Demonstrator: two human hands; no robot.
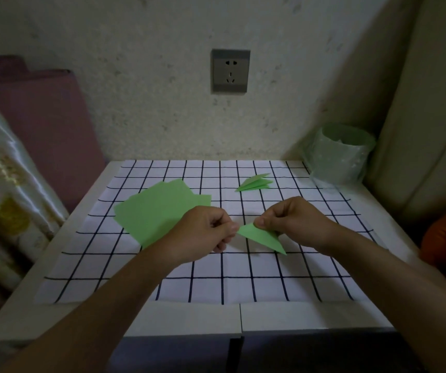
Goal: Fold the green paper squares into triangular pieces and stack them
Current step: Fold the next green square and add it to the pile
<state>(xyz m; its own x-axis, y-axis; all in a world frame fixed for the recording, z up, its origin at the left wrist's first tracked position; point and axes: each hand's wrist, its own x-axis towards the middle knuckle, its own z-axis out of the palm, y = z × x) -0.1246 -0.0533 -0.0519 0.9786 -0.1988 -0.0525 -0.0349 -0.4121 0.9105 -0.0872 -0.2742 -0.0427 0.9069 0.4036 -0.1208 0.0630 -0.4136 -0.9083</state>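
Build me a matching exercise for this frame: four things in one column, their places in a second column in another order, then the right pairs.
Things
1. triangular piece
2. flat green squares
3. folded pieces
4. plastic-lined bin

Places
A. at the far right corner of the table, by the wall
B. on the left of the checked cloth, partly behind the left hand
C. pinched by the left hand and the right hand
D. piled on the far part of the cloth, right of middle

Pairs: 1-C, 2-B, 3-D, 4-A
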